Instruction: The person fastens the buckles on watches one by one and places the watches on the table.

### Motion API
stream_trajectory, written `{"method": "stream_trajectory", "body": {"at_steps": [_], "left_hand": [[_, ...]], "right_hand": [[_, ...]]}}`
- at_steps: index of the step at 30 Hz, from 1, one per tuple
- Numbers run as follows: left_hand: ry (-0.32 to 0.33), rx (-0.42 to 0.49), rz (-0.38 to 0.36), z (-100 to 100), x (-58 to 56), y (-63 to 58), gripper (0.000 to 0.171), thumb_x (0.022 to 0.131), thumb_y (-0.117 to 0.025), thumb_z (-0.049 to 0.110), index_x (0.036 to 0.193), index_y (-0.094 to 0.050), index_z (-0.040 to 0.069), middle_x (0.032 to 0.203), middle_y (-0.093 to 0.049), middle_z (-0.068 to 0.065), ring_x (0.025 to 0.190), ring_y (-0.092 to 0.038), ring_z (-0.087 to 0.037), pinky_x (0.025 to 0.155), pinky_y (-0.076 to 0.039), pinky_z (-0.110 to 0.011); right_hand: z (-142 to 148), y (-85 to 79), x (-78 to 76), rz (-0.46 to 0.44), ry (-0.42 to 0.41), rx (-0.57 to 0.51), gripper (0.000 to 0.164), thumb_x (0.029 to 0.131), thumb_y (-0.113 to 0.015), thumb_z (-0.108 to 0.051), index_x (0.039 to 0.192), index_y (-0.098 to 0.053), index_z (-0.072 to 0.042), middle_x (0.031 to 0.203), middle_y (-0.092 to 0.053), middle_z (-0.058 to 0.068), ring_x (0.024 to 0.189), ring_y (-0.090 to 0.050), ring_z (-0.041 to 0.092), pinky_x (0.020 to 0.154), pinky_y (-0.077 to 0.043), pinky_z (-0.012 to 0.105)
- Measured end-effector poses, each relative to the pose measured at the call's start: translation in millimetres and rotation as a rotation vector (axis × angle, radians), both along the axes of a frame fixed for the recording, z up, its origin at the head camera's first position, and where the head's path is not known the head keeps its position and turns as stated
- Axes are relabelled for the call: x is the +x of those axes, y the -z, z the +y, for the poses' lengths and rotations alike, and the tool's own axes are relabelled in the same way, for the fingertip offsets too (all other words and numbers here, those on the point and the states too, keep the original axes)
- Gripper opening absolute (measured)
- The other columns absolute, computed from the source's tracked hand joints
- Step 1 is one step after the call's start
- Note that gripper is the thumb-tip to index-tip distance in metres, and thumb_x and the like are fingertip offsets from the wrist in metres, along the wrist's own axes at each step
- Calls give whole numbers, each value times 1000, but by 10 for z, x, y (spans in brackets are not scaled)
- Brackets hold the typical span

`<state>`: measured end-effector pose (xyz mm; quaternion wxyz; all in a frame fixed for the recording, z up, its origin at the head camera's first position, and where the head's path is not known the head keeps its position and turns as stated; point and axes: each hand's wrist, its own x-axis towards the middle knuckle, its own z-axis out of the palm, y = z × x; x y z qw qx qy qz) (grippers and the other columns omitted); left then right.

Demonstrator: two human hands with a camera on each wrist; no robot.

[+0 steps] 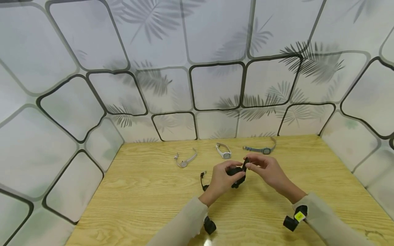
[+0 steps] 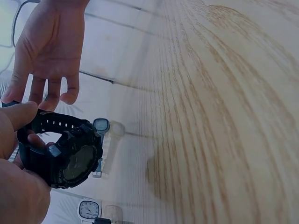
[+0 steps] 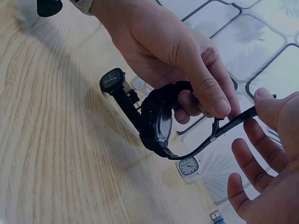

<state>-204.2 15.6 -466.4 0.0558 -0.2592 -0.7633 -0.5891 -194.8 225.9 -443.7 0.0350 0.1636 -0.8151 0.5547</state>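
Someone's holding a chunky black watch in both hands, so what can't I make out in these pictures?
Left wrist view: the readout of the chunky black round watch is dim and blurred.
Head view: the left hand partly hides the smaller black rounded-square watch.
Head view: the dial of the pale round watch is too small to read.
Right wrist view: the bottom edge cuts off the blue-grey watch beyond its buckle end.

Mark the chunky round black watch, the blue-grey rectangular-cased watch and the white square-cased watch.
Chunky round black watch [image 2: 78, 162]: left wrist view, on its dial.
Blue-grey rectangular-cased watch [image 1: 266, 150]: head view, on its case.
White square-cased watch [image 3: 188, 166]: right wrist view, on its dial.
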Motion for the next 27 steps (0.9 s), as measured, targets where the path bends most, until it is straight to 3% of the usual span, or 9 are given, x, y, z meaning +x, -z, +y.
{"method": "stream_trajectory", "body": {"at_steps": [7,15,21,27], "left_hand": [[-7,-65,-24,-34,-7,-14,30,91,-81,18,119,-75,8,99,-75,-4,84,-67,-2,73,-57,-19],[-13,-173,-37,-85,-36,-77,30,91,-82,26,116,-78,9,106,-76,3,92,-68,-1,84,-55,-20],[-35,-181,-27,-85,-33,-70,28,90,-83,27,113,-79,11,101,-76,5,87,-66,1,81,-55,-20],[-39,-178,-27,-154,-11,-96,29,92,-80,28,116,-78,13,108,-75,3,93,-67,-3,87,-56,-26]], "right_hand": [[-7,-8,9,39,18,61,34,102,-68,-22,132,-68,-8,120,-71,10,103,-67,11,85,-56,27],[25,-38,28,54,59,55,38,102,-69,-24,136,-66,-8,123,-71,11,105,-66,5,86,-55,22],[18,-49,42,45,46,15,37,101,-69,-22,135,-67,-7,124,-70,16,104,-66,5,84,-56,22],[40,-85,56,39,65,13,37,102,-69,-23,135,-67,-7,121,-71,15,102,-67,5,84,-55,21]]}}
